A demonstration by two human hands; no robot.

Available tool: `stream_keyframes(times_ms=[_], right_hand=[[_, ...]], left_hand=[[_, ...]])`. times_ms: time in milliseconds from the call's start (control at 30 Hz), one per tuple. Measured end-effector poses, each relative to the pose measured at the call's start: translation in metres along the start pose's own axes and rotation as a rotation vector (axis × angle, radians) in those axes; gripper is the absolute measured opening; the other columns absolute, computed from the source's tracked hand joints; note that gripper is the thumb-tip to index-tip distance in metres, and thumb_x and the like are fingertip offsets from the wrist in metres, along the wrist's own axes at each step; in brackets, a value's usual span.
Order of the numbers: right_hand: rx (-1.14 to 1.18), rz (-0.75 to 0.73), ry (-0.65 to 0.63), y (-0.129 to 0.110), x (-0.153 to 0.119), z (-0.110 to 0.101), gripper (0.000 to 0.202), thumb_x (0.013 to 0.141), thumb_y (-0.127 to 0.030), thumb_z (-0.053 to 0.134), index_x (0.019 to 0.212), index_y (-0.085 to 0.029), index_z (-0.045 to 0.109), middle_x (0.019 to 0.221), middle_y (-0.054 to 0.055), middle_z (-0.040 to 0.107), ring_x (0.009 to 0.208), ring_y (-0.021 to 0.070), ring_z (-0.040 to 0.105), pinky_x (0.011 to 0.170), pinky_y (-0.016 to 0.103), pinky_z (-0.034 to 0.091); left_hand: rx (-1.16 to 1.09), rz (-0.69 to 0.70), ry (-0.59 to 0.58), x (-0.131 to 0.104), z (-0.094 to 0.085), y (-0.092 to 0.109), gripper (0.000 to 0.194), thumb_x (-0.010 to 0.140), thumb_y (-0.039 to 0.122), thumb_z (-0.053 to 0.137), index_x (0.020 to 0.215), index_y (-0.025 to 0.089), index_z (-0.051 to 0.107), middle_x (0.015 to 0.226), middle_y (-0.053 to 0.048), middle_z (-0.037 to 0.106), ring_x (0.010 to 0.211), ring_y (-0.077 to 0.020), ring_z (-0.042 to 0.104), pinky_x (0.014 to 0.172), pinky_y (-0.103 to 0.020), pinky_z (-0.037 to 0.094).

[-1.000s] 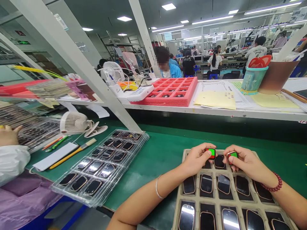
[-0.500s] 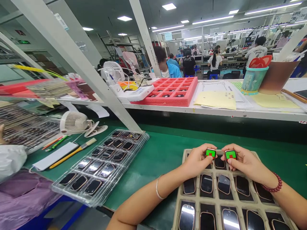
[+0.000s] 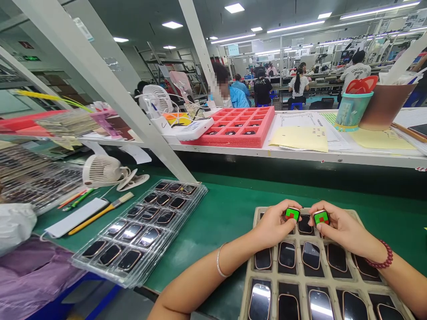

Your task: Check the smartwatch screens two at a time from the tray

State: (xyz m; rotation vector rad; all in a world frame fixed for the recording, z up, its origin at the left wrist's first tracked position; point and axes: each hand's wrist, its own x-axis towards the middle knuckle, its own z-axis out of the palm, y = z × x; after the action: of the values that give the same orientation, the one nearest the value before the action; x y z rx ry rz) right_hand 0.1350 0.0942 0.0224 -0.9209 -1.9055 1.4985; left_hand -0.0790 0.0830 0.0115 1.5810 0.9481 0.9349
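Hiding from sight: the backs of the left watch [image 3: 291, 213] and the right watch [image 3: 321, 217], with some fingertips tucked behind them.
Left hand [image 3: 277, 218]: gripping the left watch, with the thumb over a low bit of its green and red screen.
Right hand [image 3: 338, 221]: gripping the right watch, with the thumb at its bottom edge; this screen is green and red too.
Lit watches: each at the inner side of its own hand, near each other, with a gap between.
Gray tray [image 3: 275, 260]: under both hands; they cover part of its top row, the right arm [image 3: 402, 278] covers its right side, and its near end is cut off.
Dark watches [image 3: 287, 255]: in the gray tray's slots, mostly nearer than the hands; one peeks out between them.
Clear tray [image 3: 100, 272]: well left of the left hand, with rows of black screens [image 3: 130, 260]; shine whitens some.
Brush [image 3: 89, 224] and fan [image 3: 102, 171]: farther left of the left hand, past the clear tray.
White sleeve [image 3: 15, 224]: another person's, farthest left of the left hand; what is past its cuff is blurry and cut off.
Red tray [image 3: 230, 141]: beyond the left hand, up on the shelf [image 3: 293, 158]; its small bits are hard to make out.
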Motion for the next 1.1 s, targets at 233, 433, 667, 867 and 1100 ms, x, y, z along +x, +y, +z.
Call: stream_keyframes(times_ms=[233,433,667,867,1100], right_hand=[[0.058,0.039,-0.005,-0.0023,0.0013,-0.0001,0.018,0.093,-0.03,0.044,0.108,-0.021,0.046,0.094,0.004,0.057,0.068,0.0123,0.051,0.064,0.028,0.047],[0.038,0.026,0.001,-0.0039,0.0018,0.0005,0.018,0.091,-0.028,0.046,0.108,-0.021,0.046,0.093,0.004,0.057,0.068,0.0127,0.051,0.064,0.028,0.047],[0.049,0.002,-0.03,-0.0007,0.0015,-0.0002,0.027,0.089,-0.022,0.046,0.116,-0.023,0.045,0.103,0.005,0.057,0.078,0.0147,0.057,0.071,0.03,0.05],[0.051,0.007,-0.013,-0.0038,0.0027,0.0008,0.031,0.086,-0.021,0.048,0.117,-0.022,0.047,0.103,0.007,0.058,0.077,0.0165,0.058,0.073,0.033,0.052],[0.002,-0.022,-0.029,-0.0031,0.0033,0.0019,0.032,0.084,-0.016,0.048,0.115,-0.023,0.047,0.107,0.006,0.058,0.088,0.0179,0.059,0.08,0.033,0.051]], left_hand=[[-0.108,-0.004,-0.021,0.0006,-0.0002,-0.0045,0.03,0.085,0.022,0.047,0.114,0.016,0.052,0.095,-0.008,0.061,0.089,-0.017,0.059,0.075,-0.028,0.048],[-0.142,-0.003,-0.027,0.0007,0.0011,-0.0038,0.033,0.083,0.019,0.048,0.115,0.016,0.053,0.098,-0.008,0.061,0.089,-0.0161,0.058,0.079,-0.03,0.049],[-0.093,-0.041,-0.007,0.0023,0.0007,-0.007,0.043,0.076,0.014,0.055,0.118,0.018,0.053,0.096,-0.007,0.063,0.083,-0.0158,0.061,0.074,-0.027,0.049],[-0.045,-0.033,0.017,0.0017,0.0,-0.0065,0.044,0.074,0.014,0.057,0.118,0.018,0.055,0.09,-0.006,0.064,0.077,-0.015,0.061,0.069,-0.025,0.048],[-0.063,-0.006,-0.004,0.002,0.0011,-0.0087,0.046,0.077,0.011,0.049,0.122,0.019,0.05,0.103,-0.007,0.062,0.082,-0.0142,0.06,0.076,-0.027,0.049]])
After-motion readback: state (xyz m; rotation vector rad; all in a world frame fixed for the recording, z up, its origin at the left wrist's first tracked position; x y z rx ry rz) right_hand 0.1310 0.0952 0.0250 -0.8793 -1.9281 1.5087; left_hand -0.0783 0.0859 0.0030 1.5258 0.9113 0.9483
